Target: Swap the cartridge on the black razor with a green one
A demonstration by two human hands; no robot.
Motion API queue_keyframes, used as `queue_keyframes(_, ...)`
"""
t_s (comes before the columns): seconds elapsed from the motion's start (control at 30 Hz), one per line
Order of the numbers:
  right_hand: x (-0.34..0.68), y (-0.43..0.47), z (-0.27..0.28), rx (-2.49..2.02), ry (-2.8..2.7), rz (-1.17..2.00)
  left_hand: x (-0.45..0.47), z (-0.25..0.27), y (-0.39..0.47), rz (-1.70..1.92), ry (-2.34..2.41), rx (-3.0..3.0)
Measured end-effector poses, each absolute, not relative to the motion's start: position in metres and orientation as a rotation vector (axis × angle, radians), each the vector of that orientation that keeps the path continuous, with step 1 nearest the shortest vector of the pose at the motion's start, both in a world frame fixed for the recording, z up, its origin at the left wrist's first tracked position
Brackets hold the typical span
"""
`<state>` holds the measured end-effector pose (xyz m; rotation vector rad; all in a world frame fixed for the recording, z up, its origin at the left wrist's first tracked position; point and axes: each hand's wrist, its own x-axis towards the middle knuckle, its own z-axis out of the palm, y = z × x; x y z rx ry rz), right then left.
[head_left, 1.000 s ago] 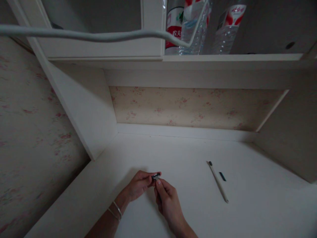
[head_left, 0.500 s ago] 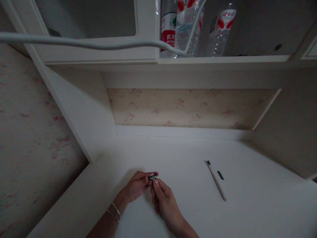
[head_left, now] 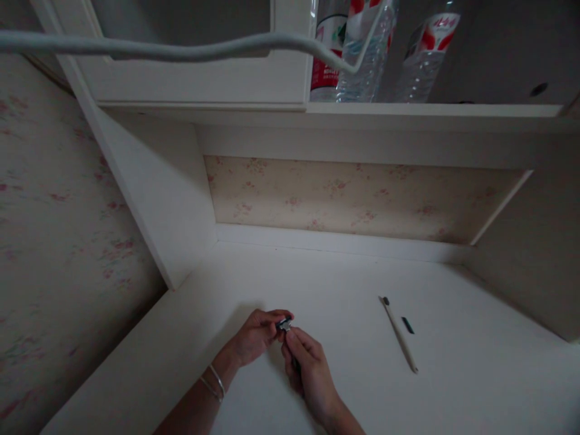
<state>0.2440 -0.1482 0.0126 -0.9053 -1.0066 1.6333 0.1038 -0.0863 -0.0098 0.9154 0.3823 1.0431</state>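
Observation:
Near the front of the white desk, my left hand (head_left: pixel 254 339) pinches the dark head of a small razor (head_left: pixel 284 324) between thumb and fingers. Its silver neck runs down into my right hand (head_left: pixel 310 370), whose thumb and fingers are closed round the dark handle. Most of that handle is hidden by the fingers. Both hands are close together just over the desk top, almost touching. To their right lies a pale toothbrush (head_left: pixel 401 339) with dark bristles at its far end. Beside it is a short dark green strip (head_left: pixel 408 325).
A shelf unit (head_left: pixel 408 115) overhangs the white desk (head_left: pixel 290 272), with several plastic bottles (head_left: pixel 365 66) standing in its open part. A thick pale cable (head_left: pixel 181 51) crosses the view in front. Side panels (head_left: pixel 149 193) bound the desk left and right.
The view has shifted and tilted slightly. Both hands keep their grip on the razor; the right hand sits slightly lower and further right, and more of the silver neck shows.

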Motion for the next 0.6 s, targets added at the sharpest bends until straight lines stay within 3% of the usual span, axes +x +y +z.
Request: queue_keyframes(0.6, 0.237, -0.1498, 0.0138, -0.947, -0.969, 1.609, 0.1043, -0.0113, -0.0856, 0.972, 0.516, 0.901)
